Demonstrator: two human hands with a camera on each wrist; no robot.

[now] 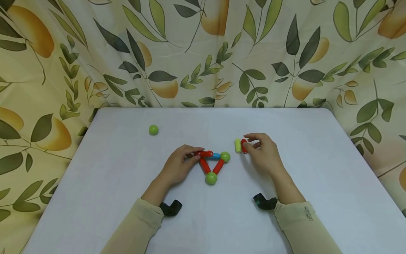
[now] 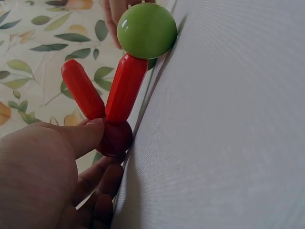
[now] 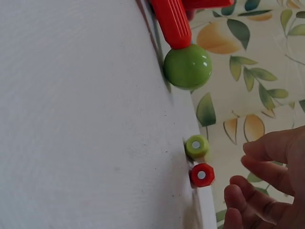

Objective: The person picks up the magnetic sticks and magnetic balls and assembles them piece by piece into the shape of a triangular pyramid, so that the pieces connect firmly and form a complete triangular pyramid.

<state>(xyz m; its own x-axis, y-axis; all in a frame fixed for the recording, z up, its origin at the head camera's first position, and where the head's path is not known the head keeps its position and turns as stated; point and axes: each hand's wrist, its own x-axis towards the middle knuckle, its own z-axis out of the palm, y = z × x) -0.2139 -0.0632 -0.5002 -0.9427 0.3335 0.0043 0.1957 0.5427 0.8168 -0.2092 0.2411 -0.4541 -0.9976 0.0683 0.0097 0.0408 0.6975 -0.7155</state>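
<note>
My left hand [image 1: 176, 164] pinches a red ball [image 2: 115, 139] at one corner of a triangle of rods and balls lying on the table. Two red rods [image 1: 218, 167], a blue rod [image 1: 216, 156] and two green balls [image 1: 211, 178] make up the rest of it. From the red ball another red rod [image 2: 82, 88] sticks up at a slant, its far end free. Over to the right, my right hand [image 1: 263, 151] hovers just above a loose red rod [image 3: 202, 175], thumb and fingers parted. A yellow-green rod [image 1: 238, 145] lies beside that red one.
A lone green ball [image 1: 153, 129] sits toward the back left of the white table [image 1: 95, 176]. Behind the table's far edge hangs a curtain [image 1: 203, 70] printed with leaves and fruit. Black wrist cameras [image 1: 171, 208] jut inward from both sleeves.
</note>
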